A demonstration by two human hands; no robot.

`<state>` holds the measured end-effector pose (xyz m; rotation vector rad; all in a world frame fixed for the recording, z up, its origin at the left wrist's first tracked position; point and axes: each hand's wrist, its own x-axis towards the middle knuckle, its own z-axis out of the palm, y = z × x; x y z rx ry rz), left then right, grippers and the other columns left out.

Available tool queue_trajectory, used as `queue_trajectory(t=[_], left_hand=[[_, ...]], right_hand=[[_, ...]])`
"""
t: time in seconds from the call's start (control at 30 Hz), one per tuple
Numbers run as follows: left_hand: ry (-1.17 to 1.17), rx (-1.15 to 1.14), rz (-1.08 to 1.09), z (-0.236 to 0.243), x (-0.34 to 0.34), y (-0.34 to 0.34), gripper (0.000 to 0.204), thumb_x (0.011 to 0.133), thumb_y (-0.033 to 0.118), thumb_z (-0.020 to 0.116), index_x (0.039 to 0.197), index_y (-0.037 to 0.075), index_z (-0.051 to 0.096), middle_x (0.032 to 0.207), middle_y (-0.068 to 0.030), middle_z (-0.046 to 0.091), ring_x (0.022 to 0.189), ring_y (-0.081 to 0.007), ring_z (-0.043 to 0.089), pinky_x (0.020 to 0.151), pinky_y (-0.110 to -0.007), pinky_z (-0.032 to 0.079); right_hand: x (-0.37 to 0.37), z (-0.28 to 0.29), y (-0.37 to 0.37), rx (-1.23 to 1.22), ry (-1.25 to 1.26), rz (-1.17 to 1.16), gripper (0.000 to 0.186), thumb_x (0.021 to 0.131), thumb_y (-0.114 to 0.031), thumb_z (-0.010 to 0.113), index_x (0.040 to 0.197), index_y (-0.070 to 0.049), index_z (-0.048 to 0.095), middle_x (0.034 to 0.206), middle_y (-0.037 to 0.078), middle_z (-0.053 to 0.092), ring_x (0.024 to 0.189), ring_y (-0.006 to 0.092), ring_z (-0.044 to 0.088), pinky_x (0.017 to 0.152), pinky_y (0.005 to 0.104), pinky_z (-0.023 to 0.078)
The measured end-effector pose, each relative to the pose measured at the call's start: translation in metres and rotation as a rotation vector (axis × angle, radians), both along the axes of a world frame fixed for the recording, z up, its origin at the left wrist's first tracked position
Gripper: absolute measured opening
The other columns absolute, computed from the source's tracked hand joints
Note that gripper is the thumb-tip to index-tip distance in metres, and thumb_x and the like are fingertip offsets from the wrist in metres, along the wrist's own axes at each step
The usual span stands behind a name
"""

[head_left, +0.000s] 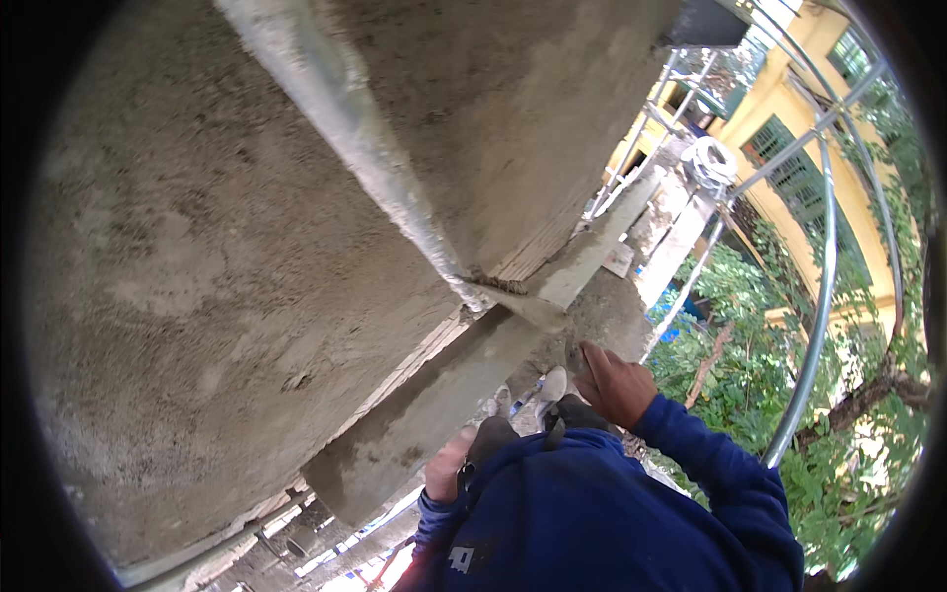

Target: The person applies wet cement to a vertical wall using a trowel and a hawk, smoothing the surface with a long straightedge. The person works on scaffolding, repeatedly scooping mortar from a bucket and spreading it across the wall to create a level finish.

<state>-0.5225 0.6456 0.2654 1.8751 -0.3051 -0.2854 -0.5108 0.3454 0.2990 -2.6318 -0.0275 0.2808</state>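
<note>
Head view | flat, mortar-coated grey trowel (533, 310): over long grey cement ledge (464, 380), long axis crossing it, tip near inner edge by pale round pole (363, 148) | right hand (617, 387): nearer, fingers wrapped round handle, blade ahead and leftward | left hand (449, 466): near ledge's outer edge, fingers' state cannot be told

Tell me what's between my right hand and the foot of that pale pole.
In the head view, the trowel lies between your right hand and the foot of the pale pole, its blade showing against the grey ledge.
</note>
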Motion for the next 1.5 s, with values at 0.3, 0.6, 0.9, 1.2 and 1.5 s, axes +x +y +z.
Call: queue_trajectory(t=[0.3, 0.6, 0.9, 1.2, 1.5], left_hand=[[-0.087, -0.143, 0.397, -0.061, -0.039, 0.001, 0.035, 0.086, 0.023, 0.063, 0.114, 0.002, 0.06, 0.111, -0.0107, 0.061, 0.105, -0.026, 0.057, 0.092, -0.039, 0.044], [0.205, -0.734, 0.467, -0.066, -0.07, -0.027, 0.057, 0.077, 0.03, 0.061, 0.126, 0.003, 0.052, 0.131, -0.011, 0.051, 0.126, -0.029, 0.044, 0.11, -0.044, 0.028], [0.251, -0.825, 0.623, -0.07, -0.075, -0.039, 0.069, 0.075, 0.027, 0.061, 0.136, 0.001, 0.04, 0.136, -0.0161, 0.045, 0.125, -0.032, 0.046, 0.107, -0.05, 0.036], [0.053, -0.827, 0.563, -0.017, -0.02, 0.031, 0.067, 0.073, 0.021, 0.063, 0.131, -0.004, 0.043, 0.133, -0.0176, 0.049, 0.122, -0.0322, 0.048, 0.104, -0.045, 0.04], [1.59, -3.573, -1.05, -0.053, -0.01, 0.162, 0.031, 0.096, 0.041, 0.048, 0.111, 0.017, 0.059, 0.108, -0.011, 0.06, 0.084, -0.0324, 0.057, 0.067, -0.049, 0.047]], right_hand=[[0.008, -0.12, -0.091, -0.025, 0.019, -0.161, 0.044, 0.087, -0.028, 0.058, 0.12, -0.005, 0.039, 0.089, 0.021, 0.062, 0.078, 0.0413, 0.061, 0.063, 0.0493, 0.048], [0.028, -0.228, -0.174, -0.078, 0.171, -0.303, 0.031, 0.087, -0.027, 0.054, 0.106, -0.006, 0.041, 0.078, 0.024, 0.061, 0.074, 0.0445, 0.06, 0.063, 0.0526, 0.047], [0.103, -0.364, -0.298, -0.171, 0.218, -0.729, 0.028, 0.086, -0.023, 0.054, 0.106, -0.003, 0.057, 0.093, 0.027, 0.065, 0.087, 0.0401, 0.065, 0.075, 0.0483, 0.051], [0.072, -0.306, -0.132, 1.517, 0.071, -1.047, 0.025, 0.085, -0.02, 0.07, 0.099, -0.005, 0.055, 0.084, 0.007, 0.065, 0.063, 0.0246, 0.066, 0.054, 0.0413, 0.056], [0.119, -0.26, -0.065, 2.159, -0.135, -0.944, 0.023, 0.092, -0.028, 0.059, 0.107, -0.012, 0.053, 0.098, 0.006, 0.064, 0.083, 0.021, 0.066, 0.073, 0.0375, 0.057]])
